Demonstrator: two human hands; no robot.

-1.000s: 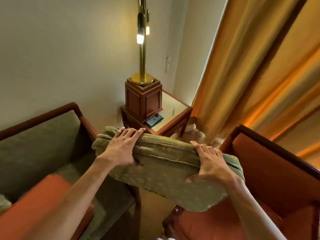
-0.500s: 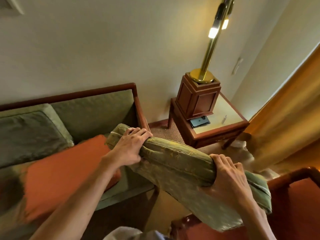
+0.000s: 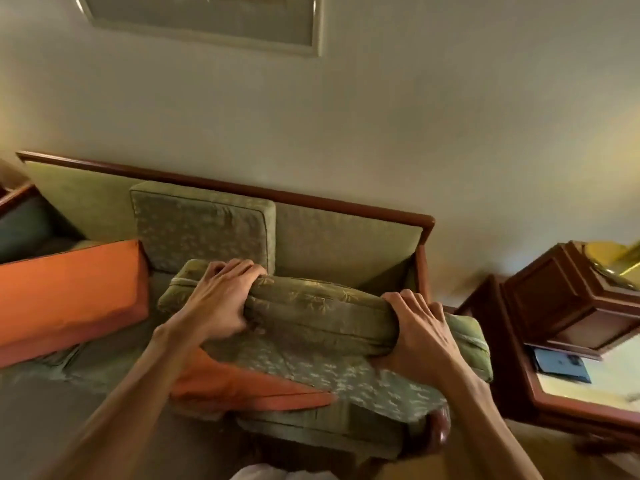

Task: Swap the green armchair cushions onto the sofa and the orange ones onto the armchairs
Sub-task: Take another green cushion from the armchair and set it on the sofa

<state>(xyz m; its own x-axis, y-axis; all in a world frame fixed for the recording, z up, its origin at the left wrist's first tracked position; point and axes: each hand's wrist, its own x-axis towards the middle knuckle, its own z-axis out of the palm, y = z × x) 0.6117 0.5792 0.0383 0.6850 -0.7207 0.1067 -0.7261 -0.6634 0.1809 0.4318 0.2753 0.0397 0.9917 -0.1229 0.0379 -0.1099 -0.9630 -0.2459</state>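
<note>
I hold a green patterned cushion [image 3: 322, 317] over the right end of the sofa [image 3: 349, 237]. My left hand [image 3: 221, 299] grips its upper left edge and my right hand [image 3: 419, 334] grips its upper right edge, fingers curled over the top. Another green cushion [image 3: 201, 226] stands upright against the sofa back. One orange cushion [image 3: 69, 292] leans on the seat at the left. A second orange cushion [image 3: 242, 386] lies on the seat, partly under the held cushion.
A wooden side table [image 3: 568, 400] stands right of the sofa with a wooden lamp base [image 3: 568, 299] and a dark phone [image 3: 561, 365] on it. A framed picture [image 3: 207, 19] hangs on the wall above. Another seat's corner [image 3: 20, 216] shows at far left.
My view and both hands have swung left from the orange armchair to the sofa, carrying the green cushion along. The cushion now hangs over the sofa's right seat.
</note>
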